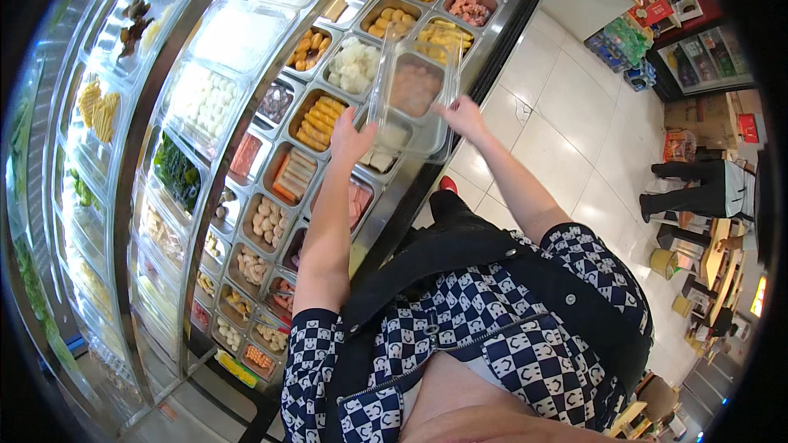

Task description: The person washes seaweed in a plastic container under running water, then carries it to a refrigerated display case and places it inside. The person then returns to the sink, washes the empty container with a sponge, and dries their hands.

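A clear plastic food container [414,141] is held up between my two hands, above the metal pans. Its walls let the food beneath show through, and I cannot make out any contents of its own. My left hand [352,138] grips the rim on the left side, close to a pan of yellow ridged pieces [319,123]. On the opposite side, my right hand [463,117] pinches the other edge, near the counter's front. White chunks [353,64] fill a pan behind the container. Sticks with orange sides [292,175] lie in a pan by my left forearm.
To the left, a tiered rack [138,154] carries clear tubs of greens, white balls and other foods. The counter's dark front edge [492,61] borders a tiled floor [548,117]. A person in dark trousers [692,187] stands far right, near wooden tables [717,252] and a bin [663,263].
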The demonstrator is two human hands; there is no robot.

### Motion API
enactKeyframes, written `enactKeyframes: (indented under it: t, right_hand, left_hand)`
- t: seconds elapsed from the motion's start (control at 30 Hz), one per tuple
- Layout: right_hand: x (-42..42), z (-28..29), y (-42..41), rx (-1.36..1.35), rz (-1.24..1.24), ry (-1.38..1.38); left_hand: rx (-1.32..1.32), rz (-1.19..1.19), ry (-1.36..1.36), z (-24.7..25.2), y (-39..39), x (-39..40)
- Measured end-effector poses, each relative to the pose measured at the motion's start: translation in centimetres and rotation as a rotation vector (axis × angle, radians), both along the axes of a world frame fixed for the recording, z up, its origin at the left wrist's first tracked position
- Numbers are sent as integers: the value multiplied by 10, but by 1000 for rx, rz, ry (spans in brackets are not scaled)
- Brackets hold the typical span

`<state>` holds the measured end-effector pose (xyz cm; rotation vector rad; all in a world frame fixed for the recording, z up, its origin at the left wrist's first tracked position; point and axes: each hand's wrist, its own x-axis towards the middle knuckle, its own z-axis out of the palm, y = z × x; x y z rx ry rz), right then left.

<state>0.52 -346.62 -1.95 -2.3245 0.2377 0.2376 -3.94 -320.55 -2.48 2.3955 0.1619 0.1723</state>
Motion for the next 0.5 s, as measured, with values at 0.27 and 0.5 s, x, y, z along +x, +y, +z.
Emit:
enactKeyframes:
  t: [0.27,0.5]
  right_hand:
    - [0,-42,9,337,-114,-156]
    - [8,-32,-30,540,-159,-297]
  left_hand:
    - [-205,44,280,-25,-24,60]
    - [-326,21,34,11,-65,55]
